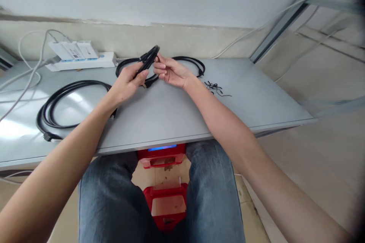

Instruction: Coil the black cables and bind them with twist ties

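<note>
A bundled black cable [149,57] is raised above the grey tabletop, gripped between the thumb and fingers of my left hand [129,79]. At its right end, my right hand [172,71] has its fingers curled in a pinch; what they hold, if anything, is too small to make out. Behind and below the hands lies another coil of black cable [125,62], partly covered by them. A looser black cable coil [47,112] rests on the left, with a plug on its near side. To the right of my right hand is one more black cable loop [196,62].
Several short black ties [215,87] lie right of my right forearm. A white power strip [105,60] with white adapters [75,50] stands against the wall, its white cords running left. Red boxes [162,155] sit under the table [270,102]. A metal post [285,22] rises at the right.
</note>
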Tool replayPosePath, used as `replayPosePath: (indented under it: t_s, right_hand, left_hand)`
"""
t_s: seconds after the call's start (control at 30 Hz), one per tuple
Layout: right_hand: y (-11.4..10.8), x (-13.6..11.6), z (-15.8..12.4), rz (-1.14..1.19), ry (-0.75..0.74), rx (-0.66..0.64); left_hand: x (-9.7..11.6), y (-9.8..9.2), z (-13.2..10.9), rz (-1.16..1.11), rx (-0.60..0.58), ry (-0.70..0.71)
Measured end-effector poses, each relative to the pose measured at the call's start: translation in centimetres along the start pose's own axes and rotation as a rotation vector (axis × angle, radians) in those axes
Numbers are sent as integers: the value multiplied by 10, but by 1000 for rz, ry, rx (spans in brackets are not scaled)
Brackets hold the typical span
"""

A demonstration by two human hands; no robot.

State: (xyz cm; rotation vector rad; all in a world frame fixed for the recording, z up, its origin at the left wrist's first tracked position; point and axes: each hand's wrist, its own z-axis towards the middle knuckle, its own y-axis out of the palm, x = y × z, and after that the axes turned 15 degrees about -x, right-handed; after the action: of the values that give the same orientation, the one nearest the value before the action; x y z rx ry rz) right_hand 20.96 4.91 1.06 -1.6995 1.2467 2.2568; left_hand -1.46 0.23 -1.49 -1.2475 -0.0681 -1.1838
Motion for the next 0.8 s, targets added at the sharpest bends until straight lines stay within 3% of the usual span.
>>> replayPosePath:
  t_s: [0.47,0.63,0.8]
  right_hand:
    - [-9,3,1,-70,-9,-3]
    - [-17,-4,-1,-308,-36,-19]
    - [-28,-16,-4,-706,-149,-51]
  left_hand:
    - [-2,-1,-2,-56,-64,-37]
    - [-1,-2,-2,-61,-65,-36]
    - [5,-2,-1,-74,-46,-49]
